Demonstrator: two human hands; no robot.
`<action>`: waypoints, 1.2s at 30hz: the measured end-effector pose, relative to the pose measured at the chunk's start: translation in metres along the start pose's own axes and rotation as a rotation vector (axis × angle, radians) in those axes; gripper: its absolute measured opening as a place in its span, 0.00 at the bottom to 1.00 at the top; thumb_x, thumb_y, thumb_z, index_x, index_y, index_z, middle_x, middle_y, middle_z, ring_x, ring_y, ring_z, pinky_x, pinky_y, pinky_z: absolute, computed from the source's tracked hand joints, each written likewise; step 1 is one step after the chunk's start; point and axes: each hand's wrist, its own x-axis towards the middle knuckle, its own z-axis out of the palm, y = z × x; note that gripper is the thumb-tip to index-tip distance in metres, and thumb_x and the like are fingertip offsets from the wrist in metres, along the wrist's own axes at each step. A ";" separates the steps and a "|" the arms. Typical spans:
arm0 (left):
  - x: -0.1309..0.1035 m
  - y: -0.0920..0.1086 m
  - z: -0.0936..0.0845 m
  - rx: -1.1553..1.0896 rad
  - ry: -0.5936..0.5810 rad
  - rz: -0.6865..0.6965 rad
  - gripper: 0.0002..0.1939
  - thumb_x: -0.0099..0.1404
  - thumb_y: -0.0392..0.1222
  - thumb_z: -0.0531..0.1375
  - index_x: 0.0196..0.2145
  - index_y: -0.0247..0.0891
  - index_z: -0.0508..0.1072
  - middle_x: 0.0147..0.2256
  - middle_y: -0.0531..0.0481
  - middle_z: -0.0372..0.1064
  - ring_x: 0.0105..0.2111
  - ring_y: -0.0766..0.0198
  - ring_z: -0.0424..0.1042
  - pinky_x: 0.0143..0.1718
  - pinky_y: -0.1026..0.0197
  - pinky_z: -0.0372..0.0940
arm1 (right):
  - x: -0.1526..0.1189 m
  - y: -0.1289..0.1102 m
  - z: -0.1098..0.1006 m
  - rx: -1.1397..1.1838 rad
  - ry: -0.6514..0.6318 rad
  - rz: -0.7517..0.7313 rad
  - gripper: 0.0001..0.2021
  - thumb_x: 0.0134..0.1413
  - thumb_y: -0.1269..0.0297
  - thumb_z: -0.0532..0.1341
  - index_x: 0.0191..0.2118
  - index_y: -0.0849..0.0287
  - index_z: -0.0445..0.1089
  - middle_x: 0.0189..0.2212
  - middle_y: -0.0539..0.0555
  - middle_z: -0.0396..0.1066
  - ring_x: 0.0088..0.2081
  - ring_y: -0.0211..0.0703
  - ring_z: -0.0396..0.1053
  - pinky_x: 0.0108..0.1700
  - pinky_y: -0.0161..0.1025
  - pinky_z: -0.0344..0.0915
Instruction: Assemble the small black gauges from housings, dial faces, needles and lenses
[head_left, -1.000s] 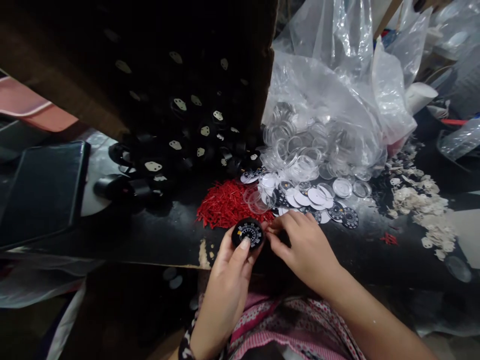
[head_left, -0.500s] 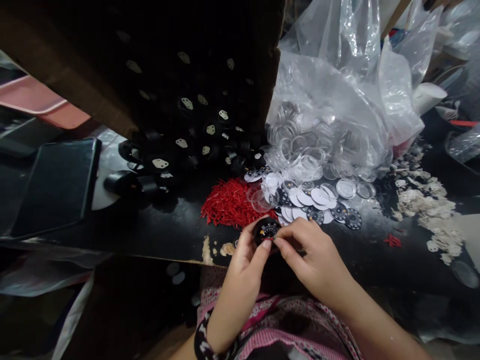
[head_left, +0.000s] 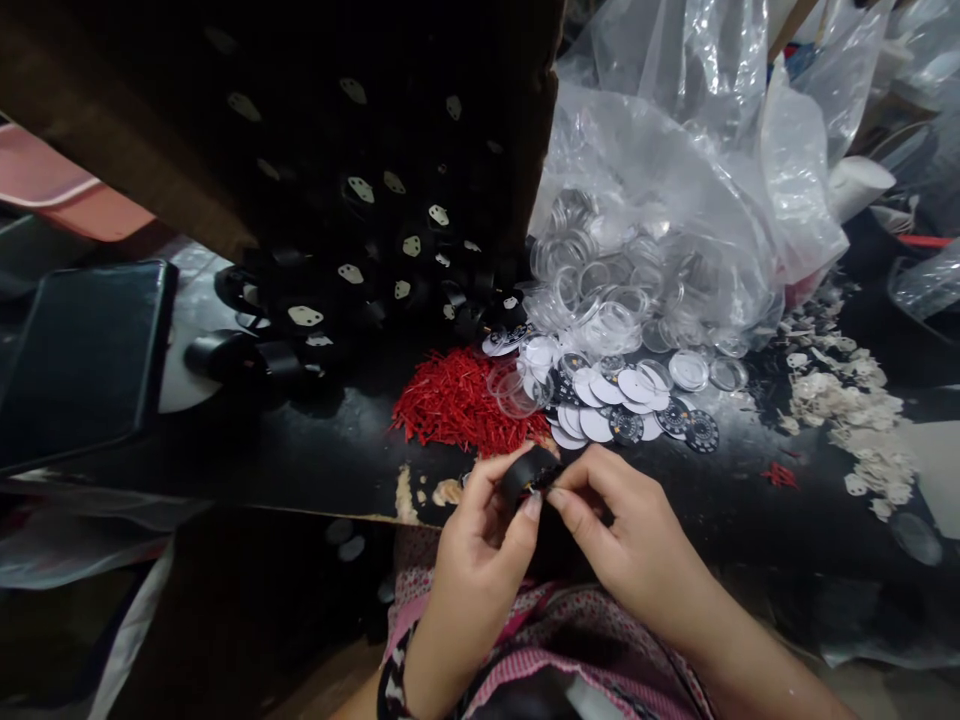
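In the head view my left hand (head_left: 480, 535) grips a small round black dial gauge (head_left: 529, 472) by its rim, thumb at the near side. The gauge is tipped so that its side wall faces me and most of its face is hidden. My right hand (head_left: 626, 508) is closed in a pinch at the gauge's right edge; whatever lies between its fingertips is too small to make out. Just beyond the hands lie a heap of red pointers (head_left: 461, 405) and a spread of printed dial discs (head_left: 600, 400), some white side up.
Clear plastic rings and covers (head_left: 615, 290) spill from a plastic bag (head_left: 660, 150). At left, a large box (head_left: 551, 130) holds black housings with pale plates, beside a dark tablet-like slab (head_left: 82, 350). Pale small plates (head_left: 855, 400) and a few red pointers (head_left: 780, 475) lie right.
The gauge has been tilted, turning its printed face and the red pointer on it out of sight. My right fingertips stay at its edge. The view has shifted slightly.
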 end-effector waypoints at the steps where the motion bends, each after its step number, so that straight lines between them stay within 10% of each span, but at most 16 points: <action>1: -0.002 0.000 0.000 0.014 0.003 0.015 0.11 0.62 0.40 0.62 0.44 0.45 0.75 0.44 0.50 0.76 0.46 0.57 0.75 0.49 0.59 0.68 | -0.001 -0.001 0.001 0.000 0.005 -0.001 0.08 0.61 0.70 0.56 0.30 0.57 0.64 0.29 0.49 0.67 0.32 0.41 0.64 0.34 0.37 0.57; 9: 0.003 -0.002 -0.006 -0.027 -0.084 -0.097 0.13 0.63 0.43 0.61 0.46 0.46 0.75 0.49 0.50 0.74 0.49 0.56 0.74 0.52 0.59 0.67 | 0.000 0.000 0.001 -0.118 0.024 -0.021 0.11 0.59 0.69 0.58 0.25 0.57 0.61 0.24 0.48 0.66 0.28 0.39 0.62 0.32 0.37 0.57; 14: 0.008 -0.008 -0.013 -0.190 -0.164 -0.235 0.23 0.62 0.45 0.63 0.55 0.49 0.70 0.57 0.50 0.69 0.59 0.54 0.65 0.60 0.55 0.60 | 0.010 0.006 -0.005 -0.339 0.022 -0.285 0.06 0.62 0.71 0.55 0.41 0.60 0.69 0.35 0.54 0.71 0.37 0.44 0.67 0.42 0.42 0.58; 19: 0.004 -0.016 -0.010 -0.169 -0.049 -0.289 0.22 0.59 0.48 0.65 0.52 0.50 0.74 0.59 0.51 0.67 0.63 0.51 0.59 0.62 0.52 0.58 | 0.017 0.009 0.001 -0.541 0.002 -0.382 0.09 0.62 0.72 0.52 0.34 0.61 0.69 0.29 0.54 0.69 0.33 0.45 0.65 0.41 0.43 0.56; 24: 0.002 -0.018 0.003 -0.273 -0.011 -0.326 0.20 0.64 0.56 0.59 0.51 0.52 0.75 0.56 0.50 0.70 0.59 0.48 0.65 0.56 0.48 0.65 | 0.019 -0.001 0.002 -0.391 0.041 -0.146 0.04 0.55 0.74 0.58 0.31 0.59 0.67 0.26 0.49 0.70 0.27 0.39 0.64 0.39 0.39 0.58; 28: 0.006 -0.019 -0.001 -0.171 -0.006 -0.287 0.20 0.59 0.51 0.66 0.50 0.53 0.76 0.58 0.54 0.68 0.63 0.53 0.58 0.65 0.53 0.51 | 0.031 0.005 -0.019 -0.200 -0.070 -0.088 0.05 0.56 0.73 0.60 0.32 0.57 0.71 0.26 0.47 0.72 0.26 0.36 0.67 0.35 0.35 0.61; 33: 0.009 -0.032 -0.007 -0.264 -0.045 -0.273 0.22 0.65 0.51 0.60 0.56 0.55 0.69 0.61 0.54 0.63 0.58 0.54 0.66 0.61 0.53 0.60 | 0.082 0.042 -0.058 -0.503 0.371 -0.114 0.12 0.60 0.69 0.59 0.48 0.62 0.72 0.45 0.61 0.73 0.44 0.51 0.70 0.46 0.46 0.64; 36: 0.010 -0.036 -0.006 -0.264 -0.071 -0.270 0.21 0.65 0.49 0.61 0.56 0.54 0.69 0.61 0.54 0.64 0.56 0.56 0.68 0.60 0.56 0.62 | 0.109 0.061 -0.071 -0.643 0.285 -0.149 0.15 0.57 0.71 0.61 0.51 0.63 0.72 0.49 0.63 0.71 0.49 0.57 0.68 0.52 0.54 0.62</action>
